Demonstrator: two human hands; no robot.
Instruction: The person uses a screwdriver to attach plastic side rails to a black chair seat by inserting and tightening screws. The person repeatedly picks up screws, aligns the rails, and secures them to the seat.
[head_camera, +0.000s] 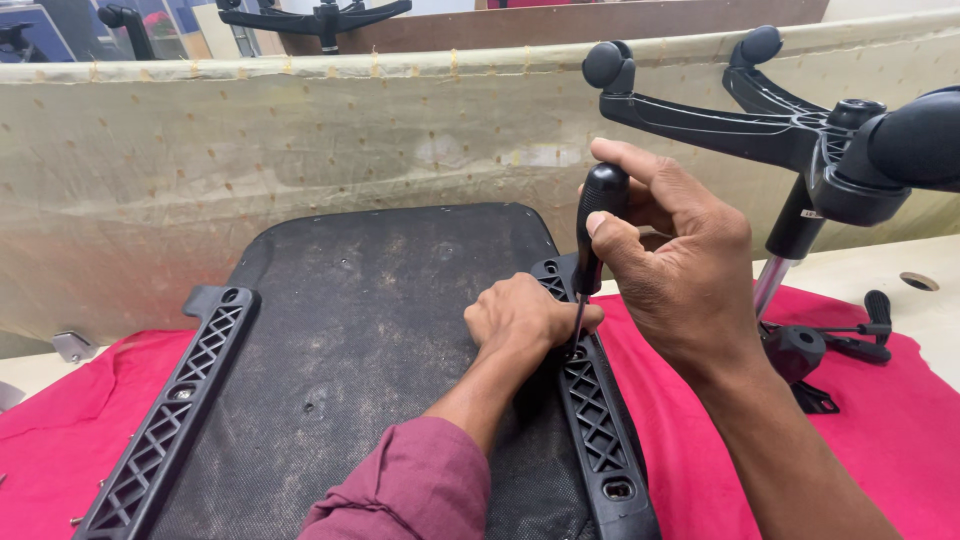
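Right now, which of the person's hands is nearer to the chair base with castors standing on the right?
Right. The right hand, gripping the screwdriver, sits just left of the chair base; the left hand rests lower on the bracket, farther left.

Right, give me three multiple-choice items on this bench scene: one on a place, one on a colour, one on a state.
1. Where does the screwdriver tip meet the work?
A. On the right lattice bracket
B. On the left lattice bracket
C. On the chair base

2. What colour is the cloth under the seat pan?
A. Green
B. Red-pink
C. Blue

3. How does the right hand stand?
A. Flat on the cloth
B. Open in the air
C. Closed round the screwdriver handle

Answers:
1 A, the shaft runs down to the right bracket beside the left hand.
2 B, red-pink cloth shows on both sides of the pan.
3 C, the fingers wrap the black handle.
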